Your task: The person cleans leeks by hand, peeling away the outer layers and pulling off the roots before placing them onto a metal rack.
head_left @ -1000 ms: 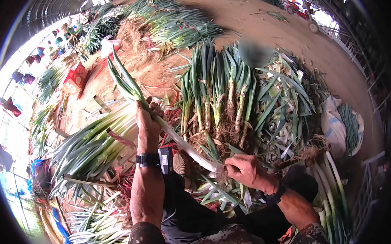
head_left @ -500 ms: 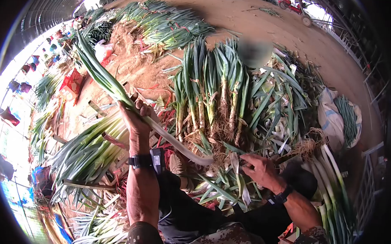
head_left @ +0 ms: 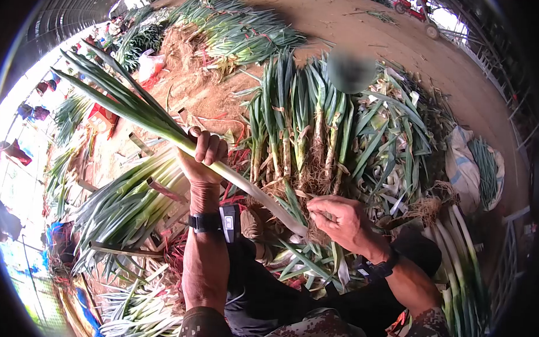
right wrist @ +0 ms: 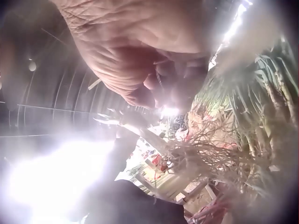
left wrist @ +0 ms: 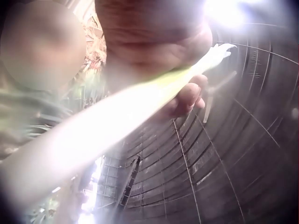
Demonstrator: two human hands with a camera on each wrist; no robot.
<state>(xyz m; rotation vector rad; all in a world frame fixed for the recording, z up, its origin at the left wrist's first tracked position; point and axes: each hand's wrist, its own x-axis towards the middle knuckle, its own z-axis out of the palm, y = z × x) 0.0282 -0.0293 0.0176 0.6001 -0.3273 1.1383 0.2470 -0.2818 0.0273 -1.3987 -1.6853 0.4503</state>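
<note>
My left hand (head_left: 203,154) grips a long green onion (head_left: 251,188) around its stem, also large in the left wrist view. Its green leaves fan out to the upper left, and the white shank slopes down to the right. Close to the root end is my right hand (head_left: 342,224), its fingers curled in toward the thumb. In the right wrist view, the bushy roots (right wrist: 196,161) show below the curled fingers (right wrist: 135,95), with a gap between. No held thing shows in that hand.
Unpeeled green onions (head_left: 307,122) stand in a row ahead, beside a heap of stripped leaves (head_left: 395,137). Cleaned onions lie in a wooden rack (head_left: 132,193) on the left and more (head_left: 456,252) on the right. A white sack (head_left: 462,166) sits far right.
The onion's leafy end has swung left and lower. My right hand opened and drew away from the root end, then came back beside it with fingers curled.
</note>
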